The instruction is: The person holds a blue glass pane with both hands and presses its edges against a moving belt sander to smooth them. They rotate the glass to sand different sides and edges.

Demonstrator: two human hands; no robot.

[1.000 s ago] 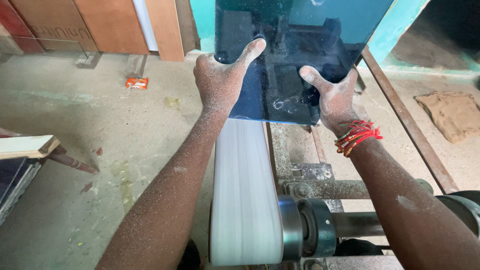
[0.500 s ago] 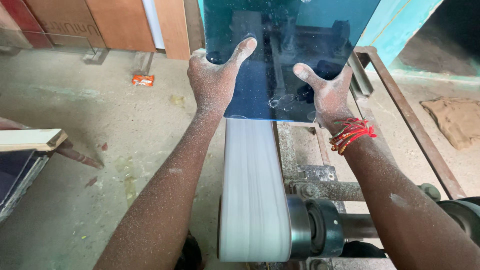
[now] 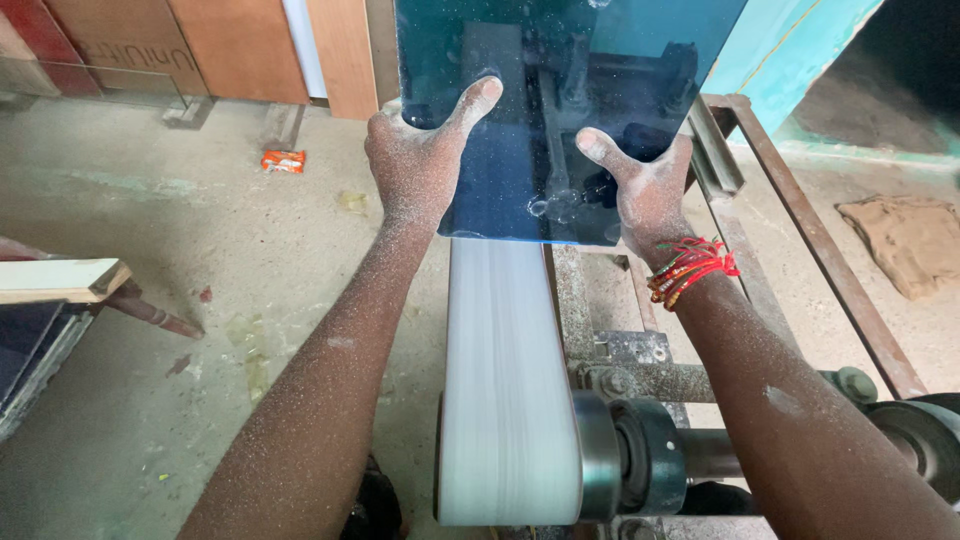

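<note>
Nearest, at the bottom centre of the frame: a wide white sanding belt (image 3: 505, 380), smooth and blurred, wrapped over a steel roller (image 3: 600, 455) on a dark shaft, set in a rusty metal frame (image 3: 800, 250) with bolted plates. Two bare forearms, speckled all over with pale dust, reaching up from the lower corners toward the middle. Red and orange thread band (image 3: 690, 268) round the right wrist. Higher, left hand (image 3: 415, 160) cupped on the left edge of a dark blue tinted glass sheet (image 3: 560, 100), thumb stretched up flat against the face, fingers out of sight behind. Right hand (image 3: 645, 180) gripping the lower right part of the sheet, thumb laid across the glass, fingers hidden behind. Sheet flat, glossy, square-cornered, held upright in the upper centre, its bottom edge at the far end of the belt. At left, a pale wooden plank (image 3: 60, 280). Beyond, dusty concrete floor (image 3: 200, 230) with a small orange wrapper (image 3: 283, 160); brown wooden boards (image 3: 230, 45) along the top left; turquoise wall (image 3: 790, 50) at the upper right.
</note>
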